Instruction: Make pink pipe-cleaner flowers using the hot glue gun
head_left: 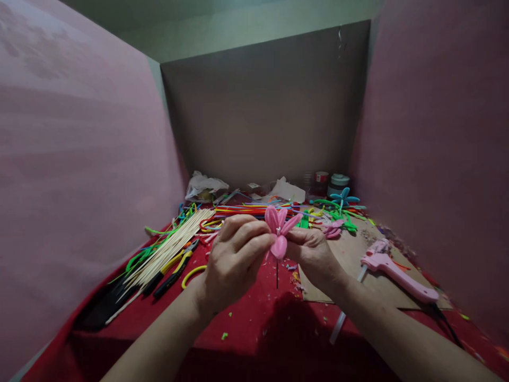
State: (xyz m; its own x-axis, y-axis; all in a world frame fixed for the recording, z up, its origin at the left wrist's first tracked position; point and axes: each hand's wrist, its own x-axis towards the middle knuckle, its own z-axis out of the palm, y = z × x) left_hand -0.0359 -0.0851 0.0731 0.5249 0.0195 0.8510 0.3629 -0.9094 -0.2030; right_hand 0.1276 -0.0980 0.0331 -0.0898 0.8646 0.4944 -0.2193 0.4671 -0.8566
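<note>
A pink pipe-cleaner flower (280,246) is held up above the front of the table, its petals spread around a pale centre and a thin dark stem hanging straight down. My left hand (238,260) pinches its petals from the left, fingers bent and closed. From the right, my right hand (312,253) grips the flower's other side; its fingertips are partly hidden behind the petals. Beyond the hands lie bundles of coloured pipe cleaners (254,211).
Wooden skewers (170,244) and yellow-black pliers (175,268) lie at the left, near yellow-handled scissors (193,275). At the right, a pink glue gun (397,270) rests on cardboard (353,249). A blue flower (344,198) and jars (339,183) stand farther back. Pink walls (79,159) flank the table.
</note>
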